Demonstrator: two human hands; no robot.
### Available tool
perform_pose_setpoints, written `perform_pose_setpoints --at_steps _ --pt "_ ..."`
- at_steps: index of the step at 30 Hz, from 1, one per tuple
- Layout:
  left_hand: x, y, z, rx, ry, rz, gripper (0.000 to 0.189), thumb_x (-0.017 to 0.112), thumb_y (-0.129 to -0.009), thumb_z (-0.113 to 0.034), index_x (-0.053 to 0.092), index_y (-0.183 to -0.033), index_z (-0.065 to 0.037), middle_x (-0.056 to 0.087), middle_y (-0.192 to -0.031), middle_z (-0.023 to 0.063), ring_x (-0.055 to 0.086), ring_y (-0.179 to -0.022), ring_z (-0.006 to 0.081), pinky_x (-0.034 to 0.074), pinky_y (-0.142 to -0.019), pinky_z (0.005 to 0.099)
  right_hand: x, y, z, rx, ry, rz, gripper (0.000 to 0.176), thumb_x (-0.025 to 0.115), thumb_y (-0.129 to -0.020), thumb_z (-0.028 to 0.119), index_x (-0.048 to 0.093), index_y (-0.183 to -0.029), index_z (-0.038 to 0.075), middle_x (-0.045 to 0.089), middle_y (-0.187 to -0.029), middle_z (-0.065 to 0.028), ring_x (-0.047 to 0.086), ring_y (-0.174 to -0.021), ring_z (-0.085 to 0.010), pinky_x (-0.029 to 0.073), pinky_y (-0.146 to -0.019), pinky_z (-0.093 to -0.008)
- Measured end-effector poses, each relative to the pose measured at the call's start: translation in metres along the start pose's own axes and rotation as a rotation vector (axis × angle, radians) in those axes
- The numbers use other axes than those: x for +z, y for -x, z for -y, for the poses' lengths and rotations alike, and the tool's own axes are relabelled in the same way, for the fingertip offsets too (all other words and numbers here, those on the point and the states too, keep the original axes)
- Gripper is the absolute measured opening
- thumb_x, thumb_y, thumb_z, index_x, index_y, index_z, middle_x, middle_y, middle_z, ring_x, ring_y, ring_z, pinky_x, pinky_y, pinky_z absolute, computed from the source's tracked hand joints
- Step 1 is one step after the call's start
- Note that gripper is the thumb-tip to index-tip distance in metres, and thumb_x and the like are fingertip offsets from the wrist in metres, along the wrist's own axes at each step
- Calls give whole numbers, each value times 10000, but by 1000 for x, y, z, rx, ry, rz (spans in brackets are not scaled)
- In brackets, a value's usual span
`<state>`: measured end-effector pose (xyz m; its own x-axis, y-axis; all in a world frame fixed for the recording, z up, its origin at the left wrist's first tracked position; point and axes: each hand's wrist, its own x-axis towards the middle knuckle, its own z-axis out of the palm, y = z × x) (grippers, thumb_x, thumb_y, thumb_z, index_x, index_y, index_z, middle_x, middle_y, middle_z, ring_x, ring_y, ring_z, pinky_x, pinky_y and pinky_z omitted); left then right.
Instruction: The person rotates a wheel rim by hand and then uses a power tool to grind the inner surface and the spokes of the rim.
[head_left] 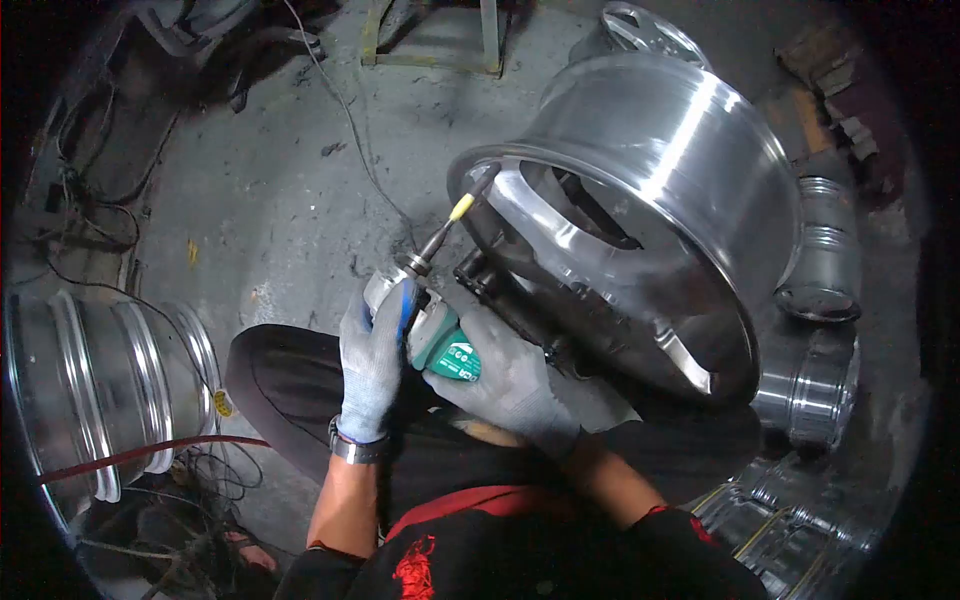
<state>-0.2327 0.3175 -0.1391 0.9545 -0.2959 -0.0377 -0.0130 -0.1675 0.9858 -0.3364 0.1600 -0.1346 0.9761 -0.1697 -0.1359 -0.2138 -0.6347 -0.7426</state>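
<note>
My left hand (368,365), in a grey glove, is closed around the front end of a green electric die grinder (455,358). Also gloved, my right hand (505,385) wraps the grinder's body from the other side. A long spindle with a yellow band (461,208) runs up and right from the tool. Its dark tip reaches the inner rim edge of a large shiny alloy wheel (640,150). The wheel lies tilted with its open side toward me, one bright polished spoke showing inside and the lower interior in shadow.
Several metal wheels (105,385) stand at the left, and more wheels (822,250) are stacked along the right. A power cord (350,120) crosses the grey floor. A metal stand (432,62) is at the back. A red hose (160,455) and tangled cables lie lower left.
</note>
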Motion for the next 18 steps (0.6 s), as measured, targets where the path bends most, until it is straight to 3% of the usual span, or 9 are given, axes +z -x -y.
perform_pose_setpoints --at_steps 7,9,15,16,18 --pt "0 2 -11 -134 89 -2 384 677 -1094 -310 695 -1220 52 759 -1081 100 683 -1008 147 544 -918 325 -4 -2 0 -76 -29 -23 929 914 -842 259 454 -1631 87 691 -1359 -252 708 -1229 -416 618 -969 -478" --pt "2 2 -10 -153 106 -14 384 679 -1093 -311 696 -1218 52 760 -1079 103 684 -1006 148 544 -919 326 4 -1 -5 -162 2 -157 845 879 -831 456 545 -1520 99 731 -1132 -214 769 -960 -432 639 -795 -524" --pt "5 -2 -12 -141 97 2 385 684 -1089 -314 705 -1222 47 755 -1102 101 683 -1016 145 545 -929 330 9 0 -11 -190 88 -250 780 903 -805 457 599 -1416 80 730 -1113 -217 762 -888 -413 627 -766 -514" --pt "4 -2 -15 -140 111 -4 384 685 -1089 -316 707 -1222 44 754 -1105 99 682 -1015 143 546 -924 328 8 0 -9 -191 88 -249 780 903 -805 457 599 -1416 80 730 -1113 -217 762 -888 -413 627 -766 -514" --pt "5 0 -16 -141 123 -10 384 685 -1089 -318 709 -1222 42 752 -1108 98 681 -1014 141 546 -920 326 3 2 -5 -25 33 -56 869 931 -817 318 536 -1557 92 722 -1274 -231 732 -1147 -422 613 -950 -512"
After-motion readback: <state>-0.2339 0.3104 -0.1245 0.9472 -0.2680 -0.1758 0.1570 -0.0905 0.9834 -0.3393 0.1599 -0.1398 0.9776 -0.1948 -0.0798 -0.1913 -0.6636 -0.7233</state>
